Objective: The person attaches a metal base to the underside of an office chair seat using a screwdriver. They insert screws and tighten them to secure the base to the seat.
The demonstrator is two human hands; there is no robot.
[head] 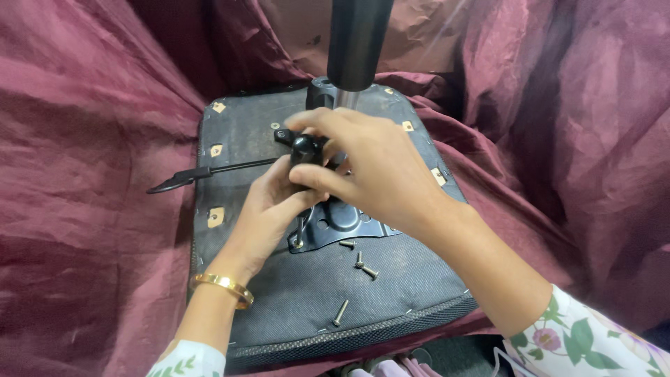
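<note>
While both hands (pixel 328 174) grip black knob (pixel 305 148) | bolts (pixel 359 262) loose on seat underside (pixel 391 279)

The right hand (pixel 370 167) covers most of the plate (pixel 342 222) on the seat (pixel 293 293), and the base of the column (pixel 357 42). That column runs off the top edge. The left hand (pixel 269 209) hides the shaft below the knob (pixel 305 148); both grips cannot be told.
</note>
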